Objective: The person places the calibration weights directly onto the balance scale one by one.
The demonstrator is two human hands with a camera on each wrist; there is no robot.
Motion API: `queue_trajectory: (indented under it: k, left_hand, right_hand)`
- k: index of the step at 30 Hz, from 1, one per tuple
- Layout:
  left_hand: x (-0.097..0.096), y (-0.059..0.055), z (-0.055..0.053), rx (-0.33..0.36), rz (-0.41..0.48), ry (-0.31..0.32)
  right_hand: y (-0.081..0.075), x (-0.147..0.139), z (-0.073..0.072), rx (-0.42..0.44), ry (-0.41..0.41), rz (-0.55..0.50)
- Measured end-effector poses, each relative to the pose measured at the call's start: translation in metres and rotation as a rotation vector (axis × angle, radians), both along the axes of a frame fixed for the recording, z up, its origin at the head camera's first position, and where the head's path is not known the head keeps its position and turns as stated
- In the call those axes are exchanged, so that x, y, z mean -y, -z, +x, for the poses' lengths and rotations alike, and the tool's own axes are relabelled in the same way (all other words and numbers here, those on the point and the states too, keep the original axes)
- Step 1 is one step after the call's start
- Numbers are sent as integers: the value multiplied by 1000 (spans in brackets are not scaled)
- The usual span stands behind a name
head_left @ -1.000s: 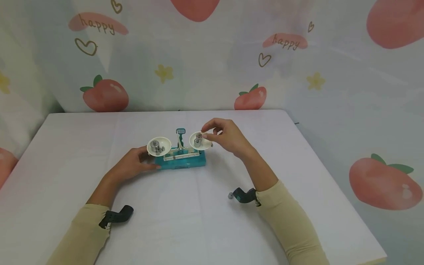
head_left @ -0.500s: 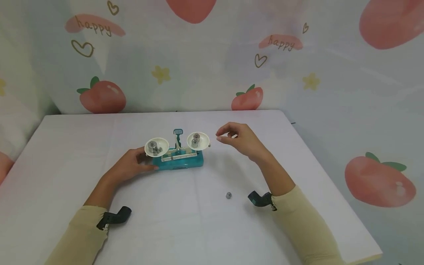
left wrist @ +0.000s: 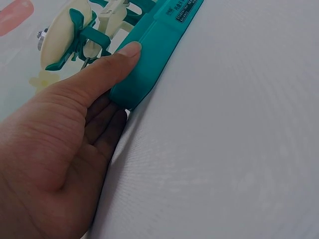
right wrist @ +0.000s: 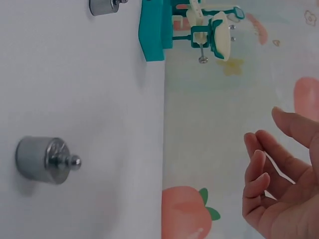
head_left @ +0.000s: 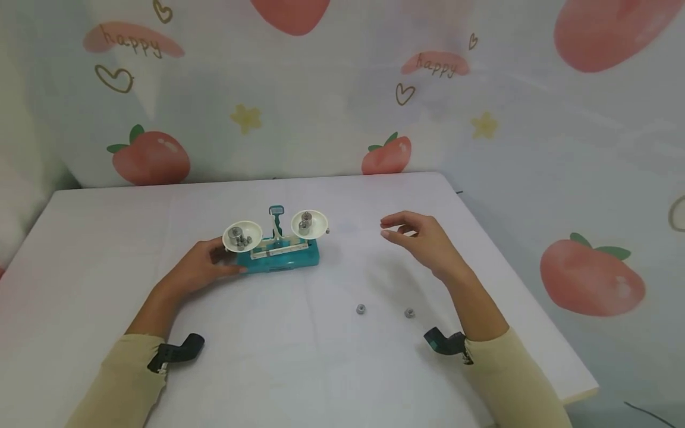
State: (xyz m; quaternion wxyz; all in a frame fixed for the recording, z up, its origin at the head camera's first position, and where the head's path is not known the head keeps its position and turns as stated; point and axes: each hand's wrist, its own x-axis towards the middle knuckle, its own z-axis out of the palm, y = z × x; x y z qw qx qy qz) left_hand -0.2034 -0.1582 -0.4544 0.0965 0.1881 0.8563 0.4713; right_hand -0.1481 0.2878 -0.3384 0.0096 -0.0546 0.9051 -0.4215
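A small balance scale with a teal base (head_left: 286, 260) stands on the white table. Its left pan (head_left: 253, 232) holds several metal weights (head_left: 235, 236), one larger than the others. On the right pan (head_left: 321, 224) sit metal weights (head_left: 305, 223). My left hand (head_left: 206, 266) grips the base's left end; in the left wrist view the thumb (left wrist: 122, 59) lies on the base while the other fingers are partly hidden behind it. My right hand (head_left: 423, 241) hovers to the scale's right, apart from it, fingers loosely bent and holding nothing.
Two knobbed metal weights stand on the table in front of my right hand: a left one (head_left: 361, 309) and a right one (head_left: 409, 312). The table's right edge (head_left: 514, 285) runs beyond the right arm. A printed backdrop (head_left: 316, 119) hangs behind the table.
My right hand has drawn away from the right pan, moving right and toward me. A second loose weight on the table has come into sight. The left hand keeps its hold on the base.
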Motion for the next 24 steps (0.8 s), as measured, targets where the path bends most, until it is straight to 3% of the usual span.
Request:
queue_trajectory:
  k: [5,11,24]
  left_hand:
    - [1,1,0,-4,3,-4]
    - [1,0,0,-7,-1,-3]
    - [0,1,-1,-5,12,4]
  right_hand:
    - [1,-17,19,61,52,24]
    - [8,-36,39,125,47,31]
    - [46,-58,52,245,-213,5]
